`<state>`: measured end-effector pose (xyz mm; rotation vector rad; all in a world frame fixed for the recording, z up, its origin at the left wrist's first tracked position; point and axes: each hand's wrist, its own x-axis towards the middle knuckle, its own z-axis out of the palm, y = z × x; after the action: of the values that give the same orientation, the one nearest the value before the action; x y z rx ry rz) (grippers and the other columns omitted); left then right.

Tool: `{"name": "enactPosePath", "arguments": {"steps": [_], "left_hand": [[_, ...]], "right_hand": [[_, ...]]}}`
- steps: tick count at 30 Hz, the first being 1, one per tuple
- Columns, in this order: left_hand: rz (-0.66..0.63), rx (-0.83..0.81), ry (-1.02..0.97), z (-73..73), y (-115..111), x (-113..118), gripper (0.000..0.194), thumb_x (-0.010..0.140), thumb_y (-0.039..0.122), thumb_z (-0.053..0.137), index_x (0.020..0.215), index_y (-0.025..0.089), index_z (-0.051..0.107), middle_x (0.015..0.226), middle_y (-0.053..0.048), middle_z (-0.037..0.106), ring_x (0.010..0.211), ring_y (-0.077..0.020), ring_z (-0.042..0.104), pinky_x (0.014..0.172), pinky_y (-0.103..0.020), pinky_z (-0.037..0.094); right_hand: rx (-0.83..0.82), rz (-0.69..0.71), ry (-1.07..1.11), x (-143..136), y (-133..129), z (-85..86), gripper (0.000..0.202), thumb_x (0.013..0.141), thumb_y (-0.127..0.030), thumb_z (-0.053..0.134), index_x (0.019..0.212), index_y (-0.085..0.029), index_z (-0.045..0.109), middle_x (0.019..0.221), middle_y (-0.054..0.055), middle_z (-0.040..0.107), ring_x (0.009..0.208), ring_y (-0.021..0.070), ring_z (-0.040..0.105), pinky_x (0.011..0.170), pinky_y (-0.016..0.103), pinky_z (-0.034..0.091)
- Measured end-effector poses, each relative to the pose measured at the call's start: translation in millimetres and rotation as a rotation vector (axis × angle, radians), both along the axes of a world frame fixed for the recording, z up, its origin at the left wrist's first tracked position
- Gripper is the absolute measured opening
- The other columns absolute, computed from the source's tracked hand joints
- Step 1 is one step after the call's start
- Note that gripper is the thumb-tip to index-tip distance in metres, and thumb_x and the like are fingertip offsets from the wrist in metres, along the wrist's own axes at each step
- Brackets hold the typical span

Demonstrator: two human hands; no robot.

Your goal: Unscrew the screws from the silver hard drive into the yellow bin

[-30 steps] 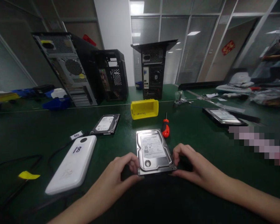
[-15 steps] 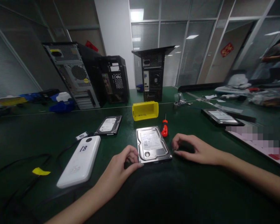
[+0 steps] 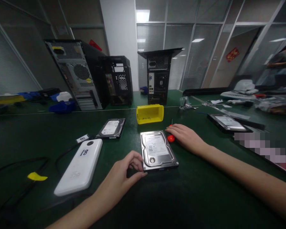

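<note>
A silver hard drive (image 3: 157, 149) lies label up on the green table in front of me. My left hand (image 3: 131, 168) holds its near left corner, thumb at the front edge and curled fingers along the side. To the right of the drive, my right hand (image 3: 184, 135) lies over a red and black screwdriver (image 3: 171, 138), its fingers bent round the handle. Only the red handle end and a bit of the shaft show; the fingertips are partly hidden.
Beyond the drive stands a yellow bin (image 3: 150, 114) on its side. Other hard drives (image 3: 111, 128) lie left and right. A white case marked 18 (image 3: 79, 167) with a cable is at left. Computer towers (image 3: 157, 76) stand behind. A person (image 3: 281, 60) is at far right.
My right hand has moved forward and left from beside the drive onto the screwdriver and closed over its handle. My left hand stays at the drive's corner.
</note>
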<state>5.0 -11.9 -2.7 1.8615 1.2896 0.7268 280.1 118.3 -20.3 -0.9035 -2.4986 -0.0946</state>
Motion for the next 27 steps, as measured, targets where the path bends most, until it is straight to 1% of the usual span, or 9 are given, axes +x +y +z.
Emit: {"name": "enactPosePath", "arguments": {"steps": [3,6,8,9,11,13,18,22,27], "left_hand": [[-0.004,-0.019,0.001,0.0,0.3,-0.7,0.019,0.082,0.021,0.059,0.099,0.021,0.051,0.088,0.002,0.063,0.084,-0.0152,0.06,0.075,-0.026,0.045],[-0.01,-0.027,0.0,-0.5,1.2,-1.0,0.019,0.082,0.021,0.059,0.1,0.021,0.052,0.089,0.002,0.064,0.085,-0.0158,0.061,0.076,-0.026,0.046],[-0.008,-0.026,0.001,-1.1,1.6,-1.2,0.02,0.082,0.021,0.059,0.1,0.021,0.052,0.09,0.002,0.064,0.085,-0.016,0.061,0.076,-0.026,0.046],[-0.005,-0.023,0.001,-1.4,1.7,-1.2,0.02,0.081,0.021,0.059,0.1,0.021,0.052,0.09,0.002,0.064,0.084,-0.0161,0.061,0.075,-0.026,0.046],[0.0,-0.023,0.009,-1.4,1.9,-1.2,0.02,0.081,0.022,0.059,0.1,0.022,0.052,0.09,0.002,0.065,0.084,-0.0164,0.061,0.075,-0.027,0.046],[-0.002,-0.027,0.024,-1.1,2.1,-0.8,0.02,0.082,0.023,0.059,0.1,0.022,0.052,0.09,0.001,0.065,0.085,-0.0169,0.061,0.075,-0.027,0.046],[0.0,-0.024,0.046,0.1,2.0,0.4,0.02,0.081,0.023,0.057,0.1,0.022,0.051,0.089,0.001,0.064,0.085,-0.0176,0.061,0.076,-0.028,0.046],[0.001,-0.028,0.058,0.8,1.6,0.4,0.02,0.08,0.024,0.056,0.1,0.022,0.051,0.091,0.0,0.065,0.086,-0.0184,0.061,0.076,-0.028,0.046],[-0.006,-0.049,0.048,-1.0,2.4,-0.2,0.022,0.08,0.024,0.057,0.101,0.022,0.051,0.09,0.0,0.064,0.086,-0.0181,0.061,0.076,-0.028,0.046]], "right_hand": [[0.042,-0.08,0.178,2.3,-9.1,6.7,0.031,0.086,-0.019,0.052,0.116,-0.016,0.052,0.117,0.014,0.061,0.112,0.0278,0.056,0.097,0.049,0.044],[0.076,-0.174,0.485,-4.0,-21.0,36.1,0.03,0.093,-0.03,0.044,0.12,-0.018,0.042,0.115,0.014,0.058,0.106,0.0238,0.059,0.092,0.047,0.047],[-0.181,-0.005,0.983,-11.8,-32.6,64.2,0.021,0.093,-0.033,0.046,0.111,-0.021,0.045,0.097,0.006,0.065,0.095,0.0185,0.064,0.09,0.039,0.05],[-0.272,0.083,1.159,-15.7,-39.6,77.9,0.021,0.093,-0.035,0.045,0.109,-0.022,0.046,0.084,0.002,0.064,0.083,0.0169,0.066,0.081,0.036,0.053],[-0.441,0.145,1.315,-21.7,-55.1,99.6,0.021,0.095,-0.037,0.04,0.104,-0.021,0.05,0.072,0.0,0.061,0.066,0.0143,0.064,0.066,0.03,0.056],[-0.525,0.145,1.297,-24.9,-70.3,109.3,0.022,0.096,-0.039,0.039,0.103,-0.022,0.053,0.067,-0.001,0.06,0.059,0.0133,0.063,0.056,0.026,0.054],[-0.498,0.225,1.136,-27.0,-91.0,94.0,0.024,0.091,-0.039,0.051,0.112,-0.028,0.052,0.077,-0.001,0.063,0.067,0.016,0.065,0.062,0.031,0.056],[-0.44,0.181,1.143,-27.4,-86.9,84.0,0.025,0.091,-0.037,0.051,0.114,-0.028,0.052,0.076,-0.002,0.062,0.068,0.0154,0.065,0.064,0.031,0.057],[-0.507,0.121,1.144,-23.3,-78.1,83.2,0.023,0.09,-0.038,0.052,0.109,-0.026,0.052,0.076,-0.001,0.062,0.067,0.0148,0.065,0.062,0.029,0.057]]}}
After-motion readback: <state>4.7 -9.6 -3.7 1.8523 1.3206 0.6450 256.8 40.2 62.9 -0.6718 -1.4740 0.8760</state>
